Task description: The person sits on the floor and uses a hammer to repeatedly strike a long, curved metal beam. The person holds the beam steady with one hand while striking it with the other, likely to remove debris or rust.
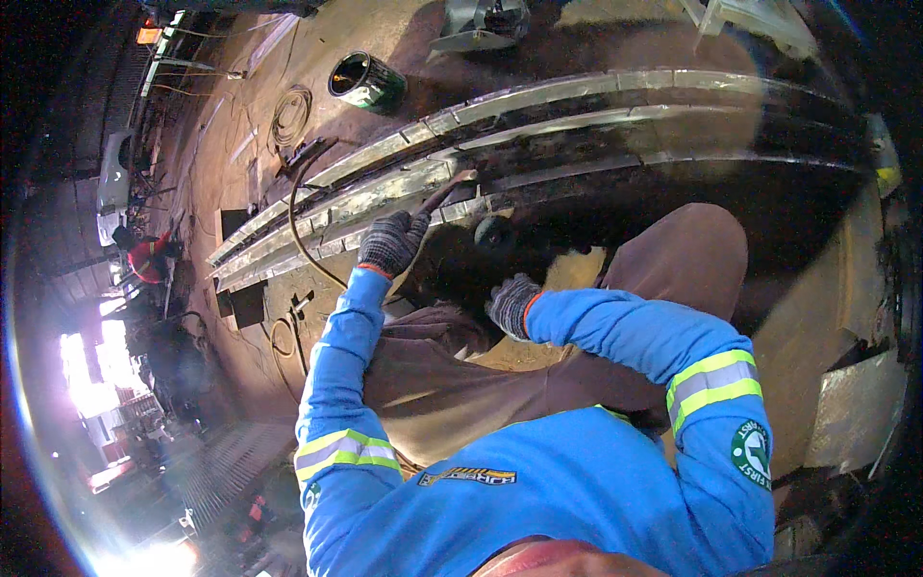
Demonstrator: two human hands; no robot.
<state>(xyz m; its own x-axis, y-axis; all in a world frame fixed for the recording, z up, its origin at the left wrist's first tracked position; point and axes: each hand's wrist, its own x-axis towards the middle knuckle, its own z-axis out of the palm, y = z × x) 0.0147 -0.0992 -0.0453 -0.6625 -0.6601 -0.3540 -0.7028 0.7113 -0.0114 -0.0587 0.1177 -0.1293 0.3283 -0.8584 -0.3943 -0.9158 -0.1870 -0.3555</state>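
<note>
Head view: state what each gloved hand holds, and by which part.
The left gloved hand grips a thin dark rod-shaped tool by its lower end, its tip at the long metal rails. Whether the right gloved hand holds anything cannot be told.

A thin welding rod (444,195) slants up from the gloved left hand (391,242), its tip touching long, grey steel bars (538,96) lying side by side on the floor.

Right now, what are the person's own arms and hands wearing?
Both hands wear dark grey knitted work gloves with orange cuffs: the left hand and the right hand. Both arms are in bright blue long sleeves, each with a yellow-green and silver reflective band around the upper arm. The right sleeve also carries a round green and white patch near the shoulder.
</note>
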